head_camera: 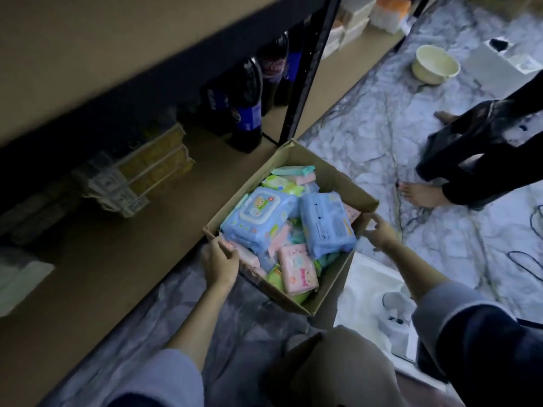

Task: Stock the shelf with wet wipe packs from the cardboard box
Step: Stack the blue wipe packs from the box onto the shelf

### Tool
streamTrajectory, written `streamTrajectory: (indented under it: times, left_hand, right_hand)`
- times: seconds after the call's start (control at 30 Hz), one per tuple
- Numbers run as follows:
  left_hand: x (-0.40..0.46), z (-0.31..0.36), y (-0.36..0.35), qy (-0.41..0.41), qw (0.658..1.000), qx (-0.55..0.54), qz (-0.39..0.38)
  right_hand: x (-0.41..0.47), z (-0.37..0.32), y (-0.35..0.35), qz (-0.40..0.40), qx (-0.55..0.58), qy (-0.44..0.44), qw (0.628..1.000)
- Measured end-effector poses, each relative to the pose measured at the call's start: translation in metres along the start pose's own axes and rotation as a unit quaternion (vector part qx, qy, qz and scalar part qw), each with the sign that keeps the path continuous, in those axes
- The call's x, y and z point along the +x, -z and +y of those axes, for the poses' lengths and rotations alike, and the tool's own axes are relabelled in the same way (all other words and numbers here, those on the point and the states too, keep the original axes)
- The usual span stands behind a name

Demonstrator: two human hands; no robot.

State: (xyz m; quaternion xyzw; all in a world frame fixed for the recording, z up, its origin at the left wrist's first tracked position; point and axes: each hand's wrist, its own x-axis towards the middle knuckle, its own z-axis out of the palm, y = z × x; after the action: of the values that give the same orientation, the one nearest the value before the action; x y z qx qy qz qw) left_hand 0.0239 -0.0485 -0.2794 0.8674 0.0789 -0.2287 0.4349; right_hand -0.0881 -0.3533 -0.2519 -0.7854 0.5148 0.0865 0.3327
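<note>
A: What've the fingers got?

B: From my feed: L hand point(219, 261) has fingers curled over the near-left rim of the cardboard box point(332, 284), gripping it. R hand point(379, 230) pinches the box's right corner, thumb and fingers closed on the cardboard edge. No pack in either hand.

A: And the wipes?

B: All inside the box, piled loose. Big blue pack point(258, 218) toward the box's shelf side, face up; a 2nd blue pack point(326, 223) leans beside it, back label showing. Pink pack point(298, 268) at the box's near end, green ones tucked under. More pastel packs at the far end.

A: Box position?

B: On the floor point(367, 127), touching the lower shelf point(97, 259) edge. On the shelf, left of the box: yellow pkgs point(155, 160), stacked. Beyond the box: dark soda bottles point(249, 107). Right of the box, another person's bare foot point(423, 195); further off, a cream basin point(435, 64).
</note>
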Motion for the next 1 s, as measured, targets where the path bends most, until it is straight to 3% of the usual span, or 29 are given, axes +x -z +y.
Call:
streamTrajectory:
  times: [0.07, 0.2, 0.37, 0.63, 0.83, 0.9, 1.0]
  left_hand:
    - [0.006, -0.008, -0.016, -0.006, 1.000, -0.018, 0.005]
    - [0.005, -0.021, -0.034, -0.008, 0.997, -0.075, 0.015]
    - [0.004, -0.030, -0.030, -0.028, 0.991, -0.128, 0.040]
    - [-0.016, -0.053, 0.010, -0.010, 0.991, -0.125, 0.035]
    - [-0.038, -0.095, 0.056, 0.012, 0.984, -0.166, 0.057]
    - [-0.045, -0.107, 0.066, 0.021, 0.986, -0.143, 0.080]
    - [-0.047, -0.113, 0.071, 0.020, 0.986, -0.149, 0.075]
  right_hand:
    - [0.017, 0.012, -0.013, -0.025, 0.072, -0.043, 0.996]
    - [0.034, 0.029, -0.029, -0.033, 0.207, -0.048, 0.977]
    - [0.031, 0.036, -0.025, -0.047, 0.271, -0.027, 0.961]
    - [-0.007, 0.049, -0.050, -0.056, 0.203, 0.005, 0.978]
    - [-0.059, 0.054, -0.080, -0.090, 0.071, 0.048, 0.992]
    - [-0.069, 0.047, -0.074, -0.135, 0.013, 0.068, 0.988]
    - [-0.069, 0.021, -0.047, -0.170, -0.190, 0.130, 0.958]
